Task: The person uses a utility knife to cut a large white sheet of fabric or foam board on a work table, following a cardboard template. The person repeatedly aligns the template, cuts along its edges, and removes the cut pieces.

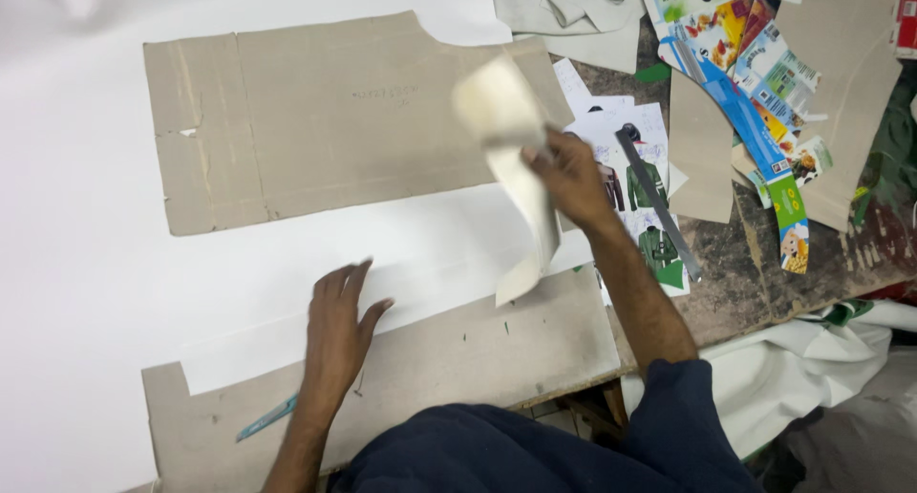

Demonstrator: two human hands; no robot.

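Here right hand [571, 176] lifts paper strip [516, 159], left hand [339, 326] flat.

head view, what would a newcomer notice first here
The right hand lifts a curling pale strip at centre. The left hand lies flat on white fabric, between two cardboard patterns. Colourful cut cartons litter the top right.

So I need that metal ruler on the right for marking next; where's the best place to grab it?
Take the metal ruler near its lower end, from the right side. It lies flat and slanted on the printed sheets, its top end close to the right hand holding the pale strip. Being thin, it is probably easiest pinched across its narrow width with the fingers.
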